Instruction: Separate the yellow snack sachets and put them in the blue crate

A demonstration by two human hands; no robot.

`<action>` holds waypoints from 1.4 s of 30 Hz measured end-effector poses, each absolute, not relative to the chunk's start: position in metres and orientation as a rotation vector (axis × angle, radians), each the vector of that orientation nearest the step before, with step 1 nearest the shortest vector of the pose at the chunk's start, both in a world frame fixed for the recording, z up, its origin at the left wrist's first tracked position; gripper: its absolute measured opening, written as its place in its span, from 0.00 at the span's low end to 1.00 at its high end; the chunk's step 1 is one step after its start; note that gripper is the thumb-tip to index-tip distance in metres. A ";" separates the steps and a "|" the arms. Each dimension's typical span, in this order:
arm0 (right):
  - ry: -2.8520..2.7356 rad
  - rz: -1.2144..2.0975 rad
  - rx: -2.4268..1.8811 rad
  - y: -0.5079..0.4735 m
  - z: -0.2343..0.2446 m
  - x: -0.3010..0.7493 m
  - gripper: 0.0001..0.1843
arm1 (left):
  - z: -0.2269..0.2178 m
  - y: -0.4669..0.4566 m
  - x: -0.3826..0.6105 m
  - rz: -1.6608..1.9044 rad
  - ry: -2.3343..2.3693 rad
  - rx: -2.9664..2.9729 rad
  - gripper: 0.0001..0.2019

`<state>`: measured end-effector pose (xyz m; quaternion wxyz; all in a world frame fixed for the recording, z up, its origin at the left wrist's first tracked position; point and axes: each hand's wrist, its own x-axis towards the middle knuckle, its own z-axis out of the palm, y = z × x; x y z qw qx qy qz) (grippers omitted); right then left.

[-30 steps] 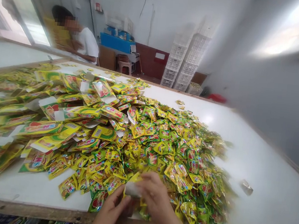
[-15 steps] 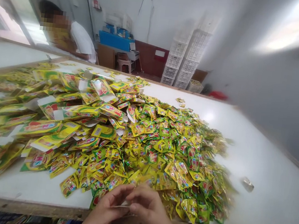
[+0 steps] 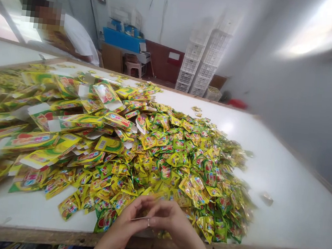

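My left hand (image 3: pixel 131 220) and my right hand (image 3: pixel 165 220) meet at the table's front edge, fingers curled towards each other. Between their thumbs and fingers is what looks like a small carton (image 3: pixel 141 218); only a thin pale edge shows, the rest is hidden by the hands. Just beyond them spreads a heap of small shiny yellow and green sachets (image 3: pixel 176 159). Left of it lie many flattish yellow and green printed cartons (image 3: pixel 34 140), several with white end flaps standing open.
The white table (image 3: pixel 285 154) has a wooden rim (image 3: pixel 36 234) along its front. A single sachet (image 3: pixel 266 198) lies apart at the right. Across the table at the left is another person (image 3: pixel 77 36). Stacked white crates (image 3: pixel 204 69) stand by the back wall, near a blue-topped desk (image 3: pixel 121 40).
The view has shifted a little, so the heap and the room sit further left. My hands stay together on the same thing, slightly higher in the picture.
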<state>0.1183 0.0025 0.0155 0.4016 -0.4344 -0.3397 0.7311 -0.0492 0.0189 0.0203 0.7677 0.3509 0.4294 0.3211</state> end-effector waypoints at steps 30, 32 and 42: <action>-1.318 1.088 -1.277 -0.017 0.005 0.113 0.04 | -0.023 0.015 -0.079 0.862 1.054 1.574 0.05; -1.429 1.079 -1.293 -0.019 0.010 0.120 0.05 | -0.022 0.009 -0.079 0.867 1.017 1.565 0.07; -1.556 0.382 -1.997 0.076 0.020 0.126 0.22 | 0.006 0.011 -0.048 0.759 0.940 1.668 0.16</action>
